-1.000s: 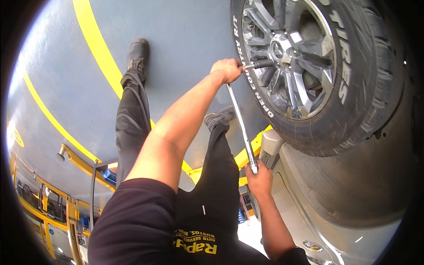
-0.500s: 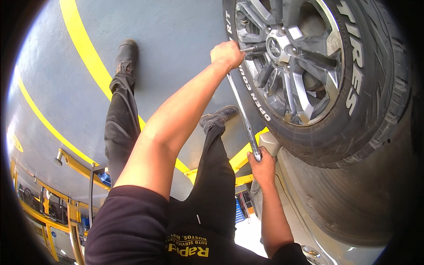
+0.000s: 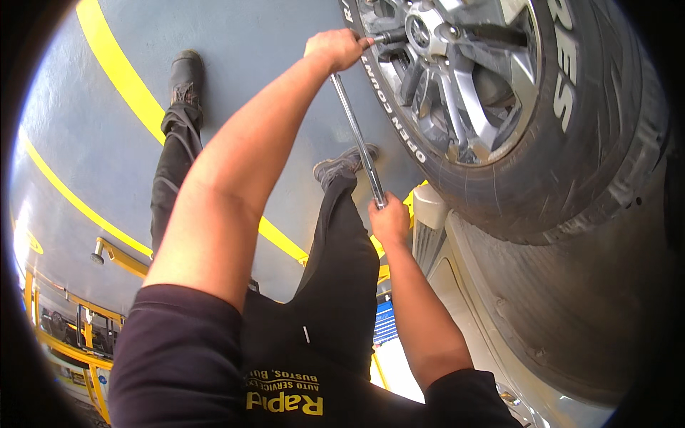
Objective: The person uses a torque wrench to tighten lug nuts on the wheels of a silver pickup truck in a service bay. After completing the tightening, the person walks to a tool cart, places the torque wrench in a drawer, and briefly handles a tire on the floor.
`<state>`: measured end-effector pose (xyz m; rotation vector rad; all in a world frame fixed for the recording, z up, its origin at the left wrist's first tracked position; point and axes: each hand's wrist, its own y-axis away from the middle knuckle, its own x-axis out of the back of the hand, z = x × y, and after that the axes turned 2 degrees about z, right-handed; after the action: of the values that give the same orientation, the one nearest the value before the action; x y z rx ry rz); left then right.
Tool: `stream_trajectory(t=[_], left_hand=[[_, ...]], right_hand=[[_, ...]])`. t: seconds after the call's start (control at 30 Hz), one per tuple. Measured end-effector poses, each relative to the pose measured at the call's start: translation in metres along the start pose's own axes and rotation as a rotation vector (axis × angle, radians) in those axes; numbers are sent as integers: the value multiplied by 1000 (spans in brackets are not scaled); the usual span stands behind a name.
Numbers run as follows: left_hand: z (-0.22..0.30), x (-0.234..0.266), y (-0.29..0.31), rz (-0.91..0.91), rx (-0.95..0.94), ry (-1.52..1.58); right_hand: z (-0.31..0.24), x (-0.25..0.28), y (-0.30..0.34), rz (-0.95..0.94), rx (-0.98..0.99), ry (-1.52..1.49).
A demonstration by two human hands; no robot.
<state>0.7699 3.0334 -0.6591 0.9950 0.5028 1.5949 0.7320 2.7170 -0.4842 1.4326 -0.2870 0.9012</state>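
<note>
My left hand is closed around the head of a long chrome ratchet-type wrench, where a dark socket extension joins it. The extension reaches right to the wheel rim, near its hub cap; the seat of its tip on a nut is hard to make out. My right hand wraps the handle's near end. The shaft slants between my hands, in front of the tire and apart from it. The silver and dark rim has several spokes. White lettering runs along the black tire's sidewall.
Grey-brown vehicle bodywork and a dark wheel arch lining lie at the right. My shoes stand on the grey floor with yellow lines. Yellow metal frames are at lower left; a blue drawer cabinet shows behind my right arm.
The view has shifted, so the wheel sits higher in the picture. Both hands and the wrench have moved slightly left relative to the tire, keeping their grip.
</note>
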Motion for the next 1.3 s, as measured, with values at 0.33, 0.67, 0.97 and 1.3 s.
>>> stream_trajectory(t=[0.33,0.67,0.97,1.3], left_hand=[[-16,-16,-15,-19,-37,-107],[-24,-7,0,38,-212,-11],[-33,37,7,235,-92,117],[-1,47,-5,257,-12,63]], right_hand=[[12,-4,0,45,153,-49],[-10,34,26,-29,78,-119],[-62,77,42,-94,114,-173],[-51,77,0,-56,111,-179]])
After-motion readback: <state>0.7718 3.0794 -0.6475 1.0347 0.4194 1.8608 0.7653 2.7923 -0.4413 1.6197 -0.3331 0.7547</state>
